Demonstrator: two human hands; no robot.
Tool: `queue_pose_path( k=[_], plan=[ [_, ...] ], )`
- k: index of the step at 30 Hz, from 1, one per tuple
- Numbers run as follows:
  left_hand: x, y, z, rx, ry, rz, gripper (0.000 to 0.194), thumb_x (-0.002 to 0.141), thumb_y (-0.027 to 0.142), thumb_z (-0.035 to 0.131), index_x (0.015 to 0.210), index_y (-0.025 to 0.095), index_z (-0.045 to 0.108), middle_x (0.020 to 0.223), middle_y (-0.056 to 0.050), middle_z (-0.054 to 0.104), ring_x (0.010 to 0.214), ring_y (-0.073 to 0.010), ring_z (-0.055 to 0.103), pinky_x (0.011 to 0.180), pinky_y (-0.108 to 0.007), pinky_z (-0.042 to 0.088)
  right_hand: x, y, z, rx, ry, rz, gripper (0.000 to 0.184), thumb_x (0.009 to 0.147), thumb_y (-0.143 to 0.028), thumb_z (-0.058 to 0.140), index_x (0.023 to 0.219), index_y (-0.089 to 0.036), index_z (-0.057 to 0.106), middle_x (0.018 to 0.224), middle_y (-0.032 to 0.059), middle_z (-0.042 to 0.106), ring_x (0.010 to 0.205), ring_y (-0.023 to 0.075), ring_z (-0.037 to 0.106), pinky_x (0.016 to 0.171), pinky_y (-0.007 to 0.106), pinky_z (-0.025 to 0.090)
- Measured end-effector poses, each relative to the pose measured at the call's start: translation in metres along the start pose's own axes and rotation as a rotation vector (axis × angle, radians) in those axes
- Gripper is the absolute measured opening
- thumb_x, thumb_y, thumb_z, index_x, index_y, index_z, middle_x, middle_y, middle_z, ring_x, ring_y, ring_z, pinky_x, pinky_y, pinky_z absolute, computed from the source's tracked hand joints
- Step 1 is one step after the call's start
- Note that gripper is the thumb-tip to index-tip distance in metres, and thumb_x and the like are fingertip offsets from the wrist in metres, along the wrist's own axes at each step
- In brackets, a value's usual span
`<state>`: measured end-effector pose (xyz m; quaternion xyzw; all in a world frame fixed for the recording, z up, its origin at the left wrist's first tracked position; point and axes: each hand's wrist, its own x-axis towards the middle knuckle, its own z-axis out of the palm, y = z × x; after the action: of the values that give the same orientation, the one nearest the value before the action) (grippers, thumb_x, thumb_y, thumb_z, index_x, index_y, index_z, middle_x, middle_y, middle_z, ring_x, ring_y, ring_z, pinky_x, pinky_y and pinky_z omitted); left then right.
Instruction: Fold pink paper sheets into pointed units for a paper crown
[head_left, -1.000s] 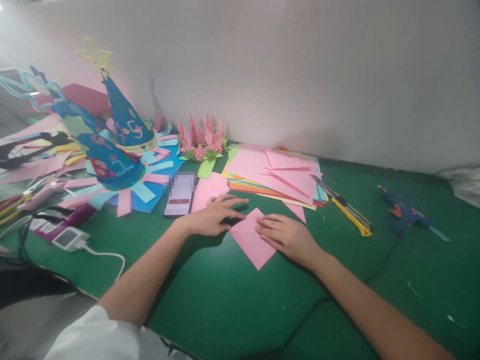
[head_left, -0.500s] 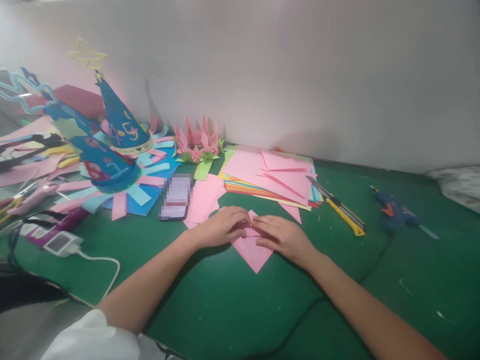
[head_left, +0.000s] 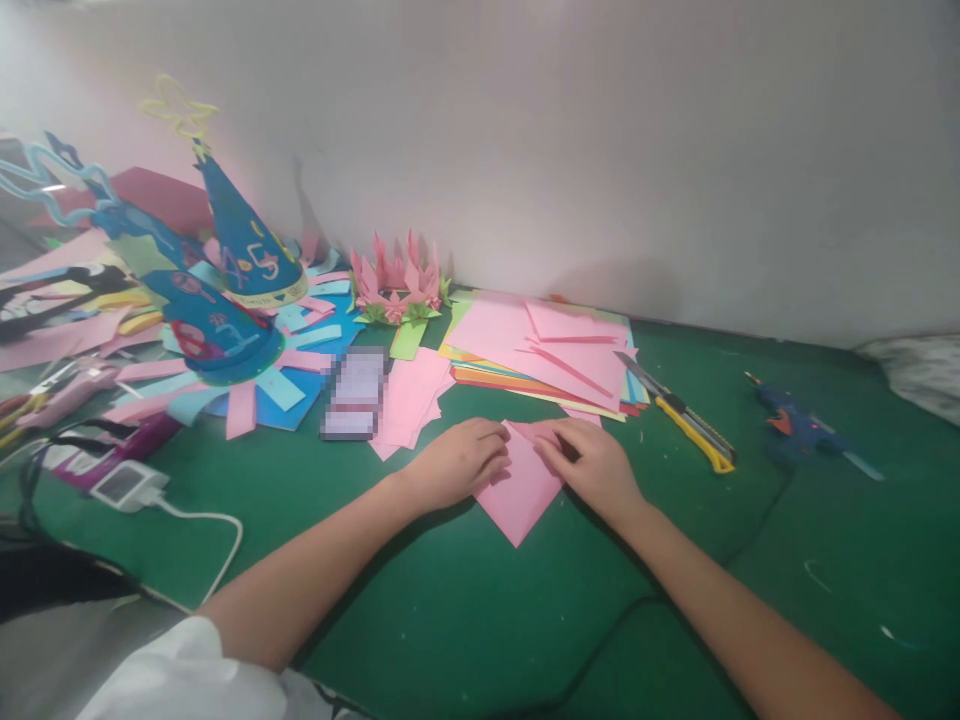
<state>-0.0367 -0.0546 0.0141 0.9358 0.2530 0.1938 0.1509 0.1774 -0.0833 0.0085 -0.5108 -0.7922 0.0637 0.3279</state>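
Observation:
A pink sheet of paper point(head_left: 517, 495) lies on the green table with one corner pointing towards me, partly covered by my fingers. My left hand point(head_left: 459, 462) rests along its left side, fingers curled and pressed on the paper. At the upper right of the sheet, my right hand point(head_left: 598, 468) is closed with thumb and fingers on a flap of it. More pink paper sheets point(head_left: 409, 395) lie beyond my left hand. A stack of coloured paper point(head_left: 495, 335), pink on top, is behind the hands.
A yellow utility knife point(head_left: 694, 432) and a blue glue gun point(head_left: 806, 425) lie to the right. On the left are a phone point(head_left: 355, 393), blue cone hats point(head_left: 244, 225) and a white charger point(head_left: 129, 485) with a cable. A pink paper crown point(head_left: 397, 285) stands near the wall.
My right hand has moved right and away from my left hand, with its fingers on the paper's flap. More of the sheet's middle shows between the hands.

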Motion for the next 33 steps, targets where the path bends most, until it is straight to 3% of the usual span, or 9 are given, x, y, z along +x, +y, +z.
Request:
queue_pose_path(
  k=[8,13,19,33],
  plan=[
    [0.002,0.002,0.005,0.096,0.007,0.014,0.019,0.094,0.027,0.044,0.097,0.014,0.057,0.114,-0.009,0.060,0.105,-0.0202,0.054,0.094,-0.035,0.042,0.000,0.006,0.001,-0.037,0.047,0.099,0.017,0.086,-0.028,0.051,0.094,-0.020,0.064,0.083,0.0034,0.068,0.073,0.0193,0.061,0.065,0.031,0.048],
    [0.001,0.001,0.008,0.153,-0.007,0.017,0.024,0.094,0.026,0.043,0.112,0.015,0.054,0.119,-0.009,0.057,0.109,-0.0204,0.052,0.096,-0.035,0.041,0.001,0.006,-0.002,-0.019,0.069,-0.049,0.015,0.088,-0.021,0.049,0.088,-0.020,0.064,0.085,0.0054,0.066,0.083,0.0201,0.060,0.076,0.034,0.047],
    [-0.001,0.002,0.010,0.201,0.009,-0.017,0.026,0.093,0.027,0.045,0.112,0.013,0.055,0.124,-0.011,0.053,0.111,-0.0216,0.050,0.099,-0.036,0.039,0.001,0.011,-0.002,-0.042,-0.043,-0.177,0.018,0.092,-0.020,0.046,0.090,-0.019,0.064,0.086,0.0066,0.065,0.080,0.0192,0.057,0.074,0.034,0.046],
    [-0.001,0.003,0.010,0.189,0.006,-0.039,0.027,0.091,0.025,0.047,0.116,0.015,0.051,0.133,-0.010,0.047,0.111,-0.0208,0.049,0.097,-0.036,0.041,0.001,0.021,-0.007,-0.167,-0.164,-0.357,0.024,0.093,-0.015,0.040,0.092,-0.017,0.065,0.090,0.0079,0.064,0.082,0.0176,0.054,0.073,0.030,0.045]
  ],
)
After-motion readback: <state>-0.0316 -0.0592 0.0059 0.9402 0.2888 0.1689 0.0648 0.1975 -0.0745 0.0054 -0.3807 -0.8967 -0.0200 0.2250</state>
